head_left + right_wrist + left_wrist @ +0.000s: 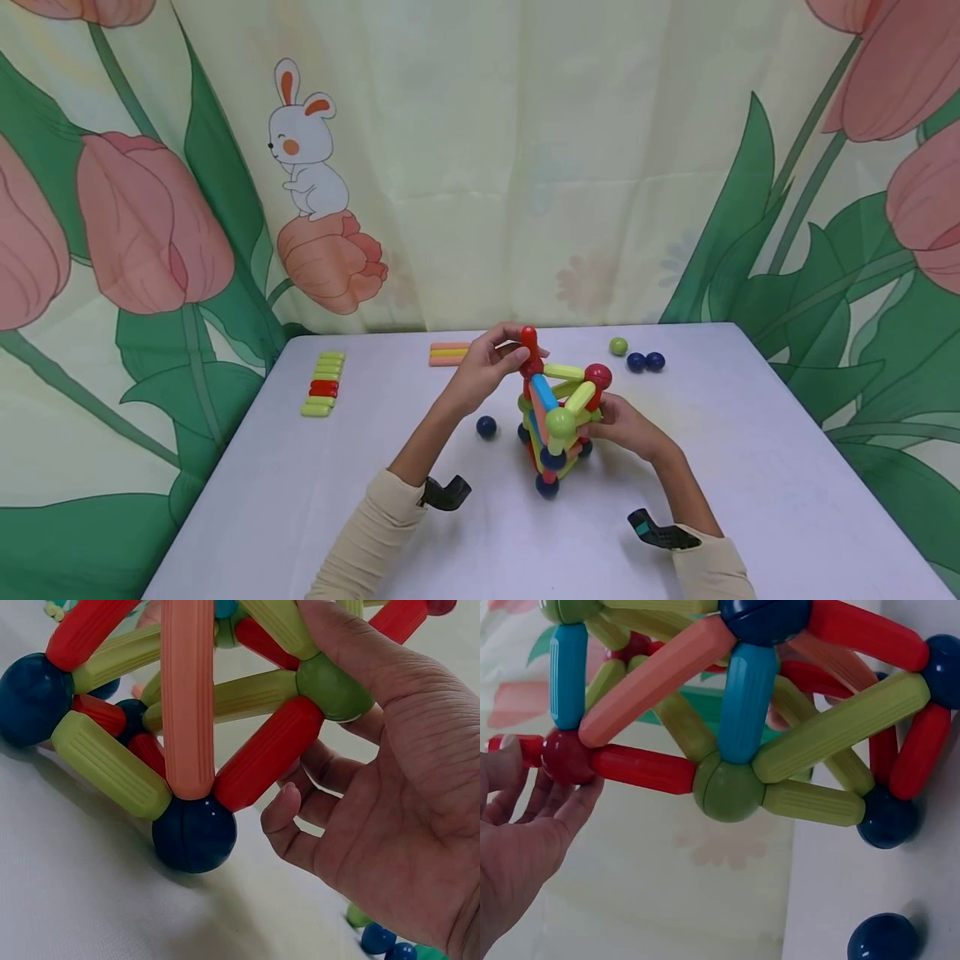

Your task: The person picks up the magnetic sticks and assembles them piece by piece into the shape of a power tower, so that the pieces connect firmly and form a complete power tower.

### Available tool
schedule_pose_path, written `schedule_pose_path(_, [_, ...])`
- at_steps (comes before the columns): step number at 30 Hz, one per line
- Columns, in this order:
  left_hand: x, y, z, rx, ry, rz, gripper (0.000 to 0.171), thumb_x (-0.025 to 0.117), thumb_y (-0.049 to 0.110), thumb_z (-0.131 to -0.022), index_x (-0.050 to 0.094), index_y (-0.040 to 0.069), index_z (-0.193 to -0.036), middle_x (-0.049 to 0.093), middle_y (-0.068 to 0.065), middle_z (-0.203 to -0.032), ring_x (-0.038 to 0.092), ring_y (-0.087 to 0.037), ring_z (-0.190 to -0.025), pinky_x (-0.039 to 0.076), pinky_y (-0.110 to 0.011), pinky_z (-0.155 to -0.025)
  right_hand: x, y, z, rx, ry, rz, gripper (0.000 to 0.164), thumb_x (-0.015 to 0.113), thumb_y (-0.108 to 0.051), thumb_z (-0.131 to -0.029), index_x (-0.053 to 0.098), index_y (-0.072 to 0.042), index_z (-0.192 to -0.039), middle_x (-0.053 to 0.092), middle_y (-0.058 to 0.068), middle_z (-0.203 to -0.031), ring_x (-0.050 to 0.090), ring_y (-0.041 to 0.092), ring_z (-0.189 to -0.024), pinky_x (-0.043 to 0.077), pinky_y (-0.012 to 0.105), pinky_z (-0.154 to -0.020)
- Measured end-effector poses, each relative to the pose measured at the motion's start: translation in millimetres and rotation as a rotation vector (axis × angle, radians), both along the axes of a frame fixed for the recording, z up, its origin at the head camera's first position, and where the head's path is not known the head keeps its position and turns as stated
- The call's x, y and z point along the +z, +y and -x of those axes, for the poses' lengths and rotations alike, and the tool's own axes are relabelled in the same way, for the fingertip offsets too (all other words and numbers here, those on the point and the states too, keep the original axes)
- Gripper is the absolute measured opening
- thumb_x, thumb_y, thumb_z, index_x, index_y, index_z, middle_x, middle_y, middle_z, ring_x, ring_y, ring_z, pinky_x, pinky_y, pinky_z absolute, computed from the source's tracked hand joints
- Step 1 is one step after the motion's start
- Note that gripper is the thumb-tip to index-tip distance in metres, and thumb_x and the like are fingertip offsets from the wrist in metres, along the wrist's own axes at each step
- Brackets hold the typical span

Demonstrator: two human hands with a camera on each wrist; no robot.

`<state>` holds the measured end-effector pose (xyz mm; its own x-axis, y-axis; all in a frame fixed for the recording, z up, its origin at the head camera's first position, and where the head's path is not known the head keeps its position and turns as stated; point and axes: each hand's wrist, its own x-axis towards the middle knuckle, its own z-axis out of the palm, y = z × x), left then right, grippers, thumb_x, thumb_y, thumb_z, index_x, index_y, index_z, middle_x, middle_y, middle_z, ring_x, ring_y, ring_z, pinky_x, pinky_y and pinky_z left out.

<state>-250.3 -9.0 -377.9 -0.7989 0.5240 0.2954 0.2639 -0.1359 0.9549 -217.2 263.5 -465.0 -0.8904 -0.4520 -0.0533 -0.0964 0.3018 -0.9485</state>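
Note:
A tower of coloured magnetic building sticks and balls [559, 423] stands on the table between both hands. At its top left corner, my left hand [487, 367] pinches a short red stick [529, 338] that points up from a red ball [570, 757]; the fingertips also touch that ball. On the tower's right side, my right hand [626, 427] holds a green ball [334, 688] at mid-height, thumb over it and fingers behind. Dark blue balls [193, 834] form the tower's base corners. Part of the far side is hidden behind the sticks.
A loose blue ball [486, 427] lies left of the tower. Green and red sticks [322, 388] lie in a column at the far left. Orange and yellow sticks [446, 360] lie behind the left hand. One green ball [618, 346] and two blue balls [645, 362] sit back right.

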Motion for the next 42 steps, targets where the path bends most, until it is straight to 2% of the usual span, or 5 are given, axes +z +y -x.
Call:
schedule_pose_path(11, [1.9, -24, -0.7, 0.222, 0.175, 0.244, 0.031, 0.061, 0.02, -0.097, 0.058, 0.006, -0.125, 0.067, -0.012, -0.116, 0.066, -0.023, -0.109, 0.055, -0.03, -0.092, 2.4, 2, 3.6, 0.006, 0.025, 0.027, 0.053, 0.07, -0.021, -0.09, 0.05, 0.0, -0.134, 0.055, 0.023, -0.134, 0.052, 0.037, -0.125, 0.048, 0.049, -0.101])
schedule_pose_path(17, [-25.3, -92, 14.2, 0.563, 0.283, 0.533, 0.021, 0.064, 0.014, -0.095, 0.066, 0.002, -0.111, 0.07, -0.014, -0.104, 0.067, -0.026, -0.097, 0.056, -0.037, -0.085, 4.2, -1, 7.4, -0.008, 0.06, 0.021, 0.05, 0.071, -0.02, -0.09, 0.052, -0.001, -0.133, 0.055, 0.022, -0.132, 0.053, 0.032, -0.123, 0.051, 0.046, -0.099])
schedule_pose_path(25, [-74.2, -207, 0.9, 0.96, -0.025, 1.01, 0.033, 0.059, 0.005, -0.093, 0.057, 0.0, -0.125, 0.04, -0.03, -0.129, 0.038, -0.048, -0.121, 0.042, -0.06, -0.093, 3.9, -4, 7.7, -0.034, 0.042, 0.011, 0.048, 0.072, -0.015, -0.089, 0.053, 0.001, -0.131, 0.056, 0.024, -0.131, 0.056, 0.034, -0.118, 0.055, 0.038, -0.093])
schedule_pose_path(32, [-101.4, -253, -15.5, 0.9, -0.153, 1.097, 0.04, 0.056, 0.002, -0.093, 0.052, 0.0, -0.133, 0.034, -0.032, -0.135, 0.04, -0.051, -0.119, 0.046, -0.063, -0.092, 2.8, -2, 4.1, -0.033, 0.049, 0.014, 0.052, 0.072, -0.02, -0.089, 0.052, 0.001, -0.132, 0.057, 0.024, -0.13, 0.058, 0.03, -0.117, 0.054, 0.036, -0.094])
schedule_pose_path(42, [-108.9, -250, -26.4, 0.86, -0.136, 1.159, 0.034, 0.062, 0.005, -0.092, 0.057, -0.002, -0.125, 0.043, -0.029, -0.117, 0.05, -0.041, -0.104, 0.052, -0.053, -0.085, -1.5, -2, 0.5, -0.083, 0.078, 0.008, 0.054, 0.071, -0.019, -0.09, 0.047, 0.0, -0.135, 0.055, 0.024, -0.132, 0.06, 0.03, -0.116, 0.055, 0.032, -0.092])
